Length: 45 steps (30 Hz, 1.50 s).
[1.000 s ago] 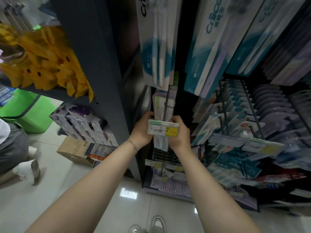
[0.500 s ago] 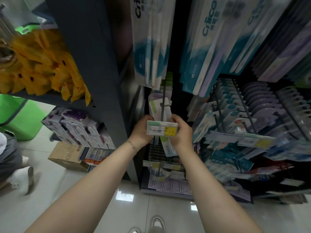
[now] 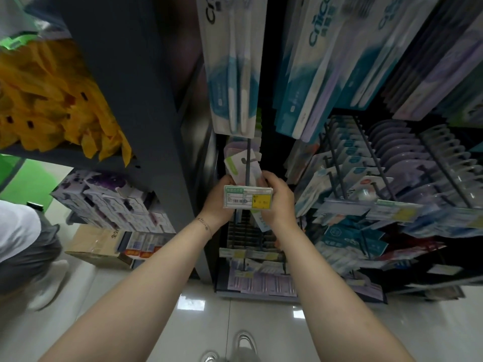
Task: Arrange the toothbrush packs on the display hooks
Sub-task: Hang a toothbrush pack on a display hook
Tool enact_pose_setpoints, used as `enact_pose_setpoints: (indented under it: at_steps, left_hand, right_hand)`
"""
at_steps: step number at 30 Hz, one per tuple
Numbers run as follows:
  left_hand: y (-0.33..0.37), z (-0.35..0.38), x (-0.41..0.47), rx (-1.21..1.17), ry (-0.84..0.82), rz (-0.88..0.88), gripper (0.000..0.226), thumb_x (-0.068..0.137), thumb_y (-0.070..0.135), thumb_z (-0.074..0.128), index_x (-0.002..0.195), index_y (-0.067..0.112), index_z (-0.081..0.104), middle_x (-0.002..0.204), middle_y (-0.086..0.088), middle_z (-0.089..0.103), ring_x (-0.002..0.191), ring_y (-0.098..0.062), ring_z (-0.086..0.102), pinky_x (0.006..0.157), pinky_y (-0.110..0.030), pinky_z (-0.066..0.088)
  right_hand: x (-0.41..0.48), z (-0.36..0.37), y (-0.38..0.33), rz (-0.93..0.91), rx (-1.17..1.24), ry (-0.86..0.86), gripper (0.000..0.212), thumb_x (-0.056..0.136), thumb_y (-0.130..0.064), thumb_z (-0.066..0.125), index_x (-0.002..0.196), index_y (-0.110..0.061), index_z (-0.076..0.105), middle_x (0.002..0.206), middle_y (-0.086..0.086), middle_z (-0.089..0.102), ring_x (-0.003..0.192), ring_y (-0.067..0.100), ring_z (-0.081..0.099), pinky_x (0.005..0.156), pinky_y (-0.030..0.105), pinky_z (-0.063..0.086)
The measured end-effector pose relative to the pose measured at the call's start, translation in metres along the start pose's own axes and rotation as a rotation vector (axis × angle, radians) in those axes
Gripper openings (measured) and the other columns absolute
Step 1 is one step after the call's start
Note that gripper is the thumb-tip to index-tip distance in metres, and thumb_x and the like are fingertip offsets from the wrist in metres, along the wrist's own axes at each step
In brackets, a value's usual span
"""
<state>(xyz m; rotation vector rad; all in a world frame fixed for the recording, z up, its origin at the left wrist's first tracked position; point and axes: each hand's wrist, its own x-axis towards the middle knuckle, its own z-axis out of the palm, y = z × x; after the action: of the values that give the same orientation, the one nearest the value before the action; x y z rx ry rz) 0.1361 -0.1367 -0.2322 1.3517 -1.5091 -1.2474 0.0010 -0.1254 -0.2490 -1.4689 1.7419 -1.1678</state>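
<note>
Gripping the pack [image 3: 239,165] from both sides, just behind the price tag [image 3: 247,196]; left hand [image 3: 215,205] on its left edge, right hand [image 3: 278,202] on its right edge; right fingers [image 3: 264,178] curled and pinching the card; left thumb up on the edge, other left fingertips hidden by the tag. Sitting tilted right under the hook [image 3: 247,152], green edge to the left, top end near the rod; hole on the rod or not: cannot tell.

For a good job: turn the pack straight, facing front like the other packs [image 3: 231,150] behind; line the hole up with the rod; slide back gently, not fast, to save the card from bending or tearing; push with both thumbs evenly, never from one side only; watch the tag and avoid knocking it; stop once snug against the other packs; let go only when sure of a safe hang. Mind the big packs [image 3: 232,74] hanging just above; no bumping them on the way out.
</note>
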Motion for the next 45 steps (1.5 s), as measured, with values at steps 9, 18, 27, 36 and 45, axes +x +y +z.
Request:
enact_pose_setpoints:
  at_steps: [9, 18, 27, 36, 45]
  left_hand:
    - [-0.035, -0.005, -0.004, -0.06, -0.003, -0.072, 0.022, 0.094, 0.012, 0.058, 0.115, 0.008, 0.059, 0.112, -0.001, 0.065, 0.105, -0.013, 0.06, 0.091, -0.026, 0.05]
    - [-0.049, -0.012, -0.03, 0.046, -0.086, -0.128, 0.023, 0.092, 0.013, 0.059, 0.11, 0.028, 0.057, 0.107, 0.002, 0.067, 0.1, -0.016, 0.065, 0.094, -0.036, 0.052]
    - [-0.043, -0.006, -0.059, 0.167, -0.177, -0.038, 0.024, 0.089, 0.013, 0.064, 0.099, 0.035, 0.061, 0.097, 0.004, 0.07, 0.093, -0.01, 0.067, 0.091, -0.034, 0.054]
    - [-0.001, 0.032, -0.084, 0.23, -0.208, 0.19, 0.022, 0.095, 0.02, 0.058, 0.116, 0.019, 0.06, 0.103, 0.006, 0.07, 0.095, -0.007, 0.067, 0.088, -0.039, 0.056]
    - [0.079, 0.11, -0.093, 0.207, -0.074, 0.357, 0.008, 0.097, 0.019, 0.052, 0.103, 0.022, 0.055, 0.101, 0.007, 0.067, 0.095, -0.007, 0.066, 0.083, -0.041, 0.057]
  right_hand:
    - [-0.01, 0.004, -0.011, -0.016, -0.2, -0.155, 0.024, 0.085, -0.001, 0.061, 0.104, -0.015, 0.063, 0.094, 0.0, 0.051, 0.092, 0.021, 0.053, 0.078, 0.031, 0.046]
    - [-0.038, 0.004, 0.007, 0.143, -0.05, -0.261, 0.028, 0.098, -0.021, 0.053, 0.124, -0.014, 0.062, 0.108, -0.007, 0.059, 0.101, 0.008, 0.054, 0.073, 0.008, 0.038]
    - [-0.074, -0.017, 0.019, 0.223, 0.044, -0.237, 0.01, 0.095, -0.016, 0.055, 0.1, -0.023, 0.061, 0.094, -0.007, 0.067, 0.092, 0.013, 0.063, 0.077, 0.022, 0.048]
    - [-0.092, -0.089, 0.011, 0.099, 0.184, -0.189, 0.019, 0.092, -0.003, 0.058, 0.091, -0.021, 0.064, 0.078, -0.003, 0.066, 0.068, 0.004, 0.063, 0.069, 0.017, 0.05]
    - [-0.075, -0.192, 0.012, -0.043, 0.247, -0.113, 0.01, 0.092, -0.008, 0.061, 0.09, -0.014, 0.067, 0.077, 0.004, 0.068, 0.064, 0.013, 0.063, 0.067, 0.032, 0.056]
